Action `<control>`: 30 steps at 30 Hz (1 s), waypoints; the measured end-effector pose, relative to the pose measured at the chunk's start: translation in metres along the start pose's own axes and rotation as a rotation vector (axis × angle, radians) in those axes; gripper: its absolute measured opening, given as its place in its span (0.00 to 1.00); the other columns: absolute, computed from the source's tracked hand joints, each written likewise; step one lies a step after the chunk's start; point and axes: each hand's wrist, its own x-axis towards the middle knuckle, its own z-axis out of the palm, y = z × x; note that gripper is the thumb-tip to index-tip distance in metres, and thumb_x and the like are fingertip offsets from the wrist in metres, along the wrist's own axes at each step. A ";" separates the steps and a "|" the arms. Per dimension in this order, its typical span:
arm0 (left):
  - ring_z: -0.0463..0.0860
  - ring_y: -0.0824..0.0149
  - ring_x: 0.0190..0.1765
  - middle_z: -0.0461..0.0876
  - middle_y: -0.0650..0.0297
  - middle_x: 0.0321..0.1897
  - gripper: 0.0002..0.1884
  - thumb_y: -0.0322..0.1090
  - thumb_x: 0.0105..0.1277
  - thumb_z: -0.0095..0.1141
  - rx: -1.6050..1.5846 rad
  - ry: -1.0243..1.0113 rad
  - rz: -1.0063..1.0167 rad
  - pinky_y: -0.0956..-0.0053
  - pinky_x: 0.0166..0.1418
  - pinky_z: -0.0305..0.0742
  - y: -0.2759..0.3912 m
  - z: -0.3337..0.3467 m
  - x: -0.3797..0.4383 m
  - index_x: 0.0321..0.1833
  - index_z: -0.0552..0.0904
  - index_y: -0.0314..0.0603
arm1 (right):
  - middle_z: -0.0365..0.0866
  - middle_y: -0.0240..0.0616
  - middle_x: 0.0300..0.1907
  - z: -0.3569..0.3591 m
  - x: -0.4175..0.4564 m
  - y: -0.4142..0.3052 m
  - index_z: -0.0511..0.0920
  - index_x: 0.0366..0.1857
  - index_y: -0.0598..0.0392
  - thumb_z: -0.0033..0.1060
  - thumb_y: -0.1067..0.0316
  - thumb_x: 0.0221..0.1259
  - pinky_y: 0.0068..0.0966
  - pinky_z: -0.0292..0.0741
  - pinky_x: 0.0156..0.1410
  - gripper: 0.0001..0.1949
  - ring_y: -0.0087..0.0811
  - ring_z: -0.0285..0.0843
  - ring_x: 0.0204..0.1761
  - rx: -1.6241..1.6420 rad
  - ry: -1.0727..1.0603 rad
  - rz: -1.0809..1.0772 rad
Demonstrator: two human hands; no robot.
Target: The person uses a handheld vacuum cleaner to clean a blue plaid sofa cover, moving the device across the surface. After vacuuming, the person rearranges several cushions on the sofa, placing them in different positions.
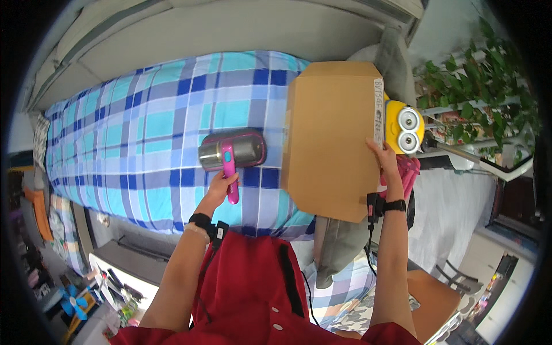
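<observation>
My left hand is closed around the magenta handle of a handheld vacuum cleaner. The vacuum has a dark grey body with a clear dust cup and rests on a blue plaid cloth. On the right, my right hand grips the edge of a flat brown cardboard box. Its fingertips lie on the box's top beside a white label strip with writing. The box covers the right end of the plaid cloth. A yellow Minion plush toy with goggles pokes out beyond the box, just past my right hand.
A grey sofa backrest runs along the far side. Grey cushions sit at the right end. Leafy plants stand at the right. A brown-topped stool is lower right, and a blue-bladed fan lower left. Cables hang from both wrists.
</observation>
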 end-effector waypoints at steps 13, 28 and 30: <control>0.75 0.72 0.36 0.76 0.66 0.33 0.19 0.49 0.66 0.43 0.015 0.039 -0.024 0.75 0.41 0.70 -0.014 -0.018 -0.022 0.44 0.74 0.39 | 0.77 0.47 0.26 0.206 -0.123 0.025 0.75 0.28 0.59 0.55 0.65 0.53 0.35 0.73 0.35 0.08 0.44 0.77 0.30 -0.620 -0.116 -0.563; 0.76 0.71 0.28 0.76 0.65 0.24 0.10 0.38 0.61 0.53 -0.175 0.330 -0.011 0.77 0.36 0.74 -0.037 -0.111 -0.006 0.32 0.76 0.37 | 0.75 0.60 0.28 0.404 -0.101 0.077 0.62 0.36 0.62 0.58 0.59 0.47 0.47 0.71 0.40 0.20 0.57 0.75 0.34 -0.776 0.079 -0.151; 0.77 0.71 0.29 0.76 0.64 0.23 0.11 0.40 0.61 0.54 -0.247 0.306 -0.039 0.77 0.37 0.75 -0.033 -0.117 0.003 0.32 0.76 0.37 | 0.75 0.60 0.28 0.412 -0.082 0.070 0.62 0.36 0.62 0.57 0.59 0.47 0.48 0.71 0.40 0.20 0.57 0.75 0.33 -0.791 0.117 -0.219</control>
